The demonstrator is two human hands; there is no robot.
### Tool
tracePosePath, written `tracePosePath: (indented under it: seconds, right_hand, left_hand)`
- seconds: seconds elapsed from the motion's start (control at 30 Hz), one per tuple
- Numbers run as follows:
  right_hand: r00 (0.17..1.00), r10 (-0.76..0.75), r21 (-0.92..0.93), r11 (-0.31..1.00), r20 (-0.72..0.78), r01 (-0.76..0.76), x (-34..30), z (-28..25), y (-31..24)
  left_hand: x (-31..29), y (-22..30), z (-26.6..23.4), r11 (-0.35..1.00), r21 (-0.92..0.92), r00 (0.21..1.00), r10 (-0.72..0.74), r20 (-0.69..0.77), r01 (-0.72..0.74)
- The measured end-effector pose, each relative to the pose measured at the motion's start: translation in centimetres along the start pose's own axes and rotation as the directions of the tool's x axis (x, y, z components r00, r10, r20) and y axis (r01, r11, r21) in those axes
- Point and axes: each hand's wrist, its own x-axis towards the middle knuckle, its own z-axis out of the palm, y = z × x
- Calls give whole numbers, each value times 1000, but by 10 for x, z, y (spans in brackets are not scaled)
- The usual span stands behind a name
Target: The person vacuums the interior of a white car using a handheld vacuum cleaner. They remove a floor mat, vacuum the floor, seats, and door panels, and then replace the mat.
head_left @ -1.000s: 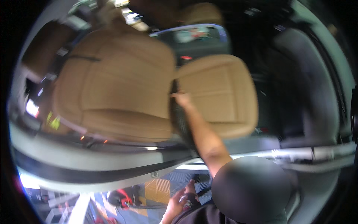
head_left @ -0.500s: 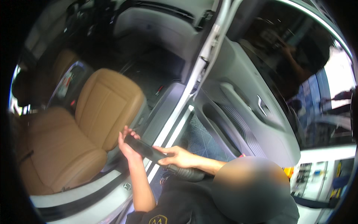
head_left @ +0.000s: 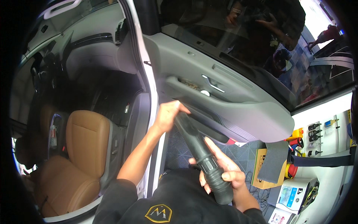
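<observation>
Beyond the nozzle (head_left: pixel 195 142), white item (head_left: pixel 204 93) in door recess (head_left: pixel 196 87)

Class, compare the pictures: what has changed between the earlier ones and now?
The black vacuum nozzle has moved from the tan seat rightward, toward the open door. The left hand has come to its tip; the right hand still holds it. The tan seat stays put; the open door stays open.

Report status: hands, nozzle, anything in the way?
Right hand gripping black nozzle near ribbed end. Left hand at its tip. Nozzle slanted. Possible obstacle: grey door panel beyond tip.
</observation>
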Motion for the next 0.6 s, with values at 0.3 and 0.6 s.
tracePosePath:
  seconds: [0.3,0.6]
  right_hand:
    - [908,325,-85,930,-263,-357,-80,-64,-136]
    - [874,141,94,990,-466,-110,-19,-53,-207]
  left_hand:
    - [2,-52,124,932,339,932,-7,361,-124]
    - [134,-76,150,933,307,972,132,192,-188]
